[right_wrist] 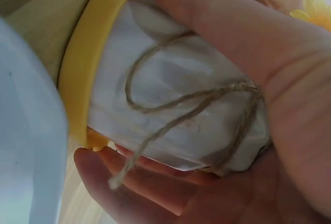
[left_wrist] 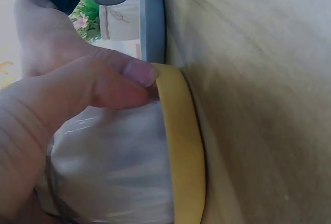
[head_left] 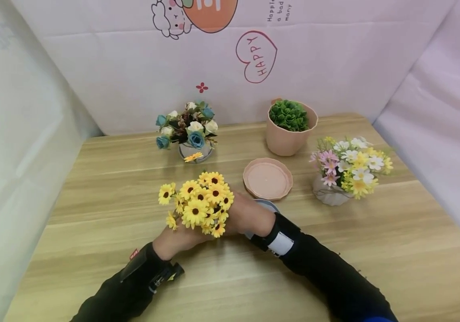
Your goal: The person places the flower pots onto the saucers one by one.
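Both hands grip a small flower pot point(right_wrist: 170, 89) in pale wrapping tied with twine, full of yellow artificial daisies point(head_left: 197, 208). A yellow saucer point(left_wrist: 186, 151) sits under the pot on the wooden table. In the head view, my left hand point(head_left: 183, 239) holds the near left side and my right hand point(head_left: 247, 214) the right side, the flowers hiding most fingers. My left thumb point(left_wrist: 111, 87) presses near the saucer's rim in the left wrist view. Fingers of the right hand point(right_wrist: 289, 74) curve round the pot, with fingertips by a small tab on the saucer.
A blue-grey saucer point(head_left: 269, 205) lies partly under my right wrist. Beyond it is a pink saucer point(head_left: 267, 179). Behind stand a pink pot point(head_left: 284, 141) with a green plant and a pot of blue and white roses point(head_left: 195, 139). At right is a wrapped pot point(head_left: 330, 192) of mixed flowers.
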The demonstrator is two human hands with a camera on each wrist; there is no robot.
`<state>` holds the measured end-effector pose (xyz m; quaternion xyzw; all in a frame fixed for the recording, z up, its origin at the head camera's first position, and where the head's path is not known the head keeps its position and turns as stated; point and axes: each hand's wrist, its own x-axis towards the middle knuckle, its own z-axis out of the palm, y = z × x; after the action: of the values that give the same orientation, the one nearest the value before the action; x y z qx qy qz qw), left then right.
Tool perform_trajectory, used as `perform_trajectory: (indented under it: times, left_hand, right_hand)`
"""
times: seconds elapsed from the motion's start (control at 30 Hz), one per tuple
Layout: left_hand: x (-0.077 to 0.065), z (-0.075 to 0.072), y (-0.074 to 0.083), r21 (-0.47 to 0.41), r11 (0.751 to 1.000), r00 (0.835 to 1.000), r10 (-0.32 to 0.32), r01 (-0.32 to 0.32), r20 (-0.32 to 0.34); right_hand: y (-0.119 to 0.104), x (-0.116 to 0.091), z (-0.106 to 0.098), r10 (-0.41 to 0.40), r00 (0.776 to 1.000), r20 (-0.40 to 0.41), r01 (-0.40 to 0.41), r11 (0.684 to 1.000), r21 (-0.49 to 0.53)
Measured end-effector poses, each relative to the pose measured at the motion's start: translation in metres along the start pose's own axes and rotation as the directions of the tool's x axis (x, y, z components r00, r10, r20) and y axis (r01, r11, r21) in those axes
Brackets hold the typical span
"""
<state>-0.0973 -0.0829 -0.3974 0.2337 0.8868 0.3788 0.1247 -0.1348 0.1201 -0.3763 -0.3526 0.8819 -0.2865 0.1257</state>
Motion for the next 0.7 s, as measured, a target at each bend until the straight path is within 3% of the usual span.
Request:
perform_trajectory:
  times: [0.27, 0.47, 0.57, 0.7]
  left_hand:
    - [0.007, -0.005, -0.003, 0.02, 1.0, 1.0, 0.008, -0.008, 0.018]
    - [0.016, -0.012, -0.008, 0.176, 0.984, 0.999, 0.036, -0.041, 0.029]
    - [0.02, -0.015, -0.011, 0.127, 0.992, 1.0, 0.025, -0.025, 0.002]
    - [0.028, -0.02, -0.016, 0.139, 0.99, 1.0, 0.006, -0.006, 0.003]
  right_hand:
    - [0.004, 0.005, -0.001, -0.051, 0.998, -0.041, 0.052, 0.998, 0.037]
    - [0.008, 0.018, -0.003, -0.068, 0.997, -0.04, 0.07, 0.996, 0.047]
    - [0.01, 0.025, -0.005, -0.072, 0.997, -0.031, 0.073, 0.997, 0.035]
    - [0.013, 0.034, -0.009, -0.06, 0.998, -0.018, 0.061, 0.998, 0.024]
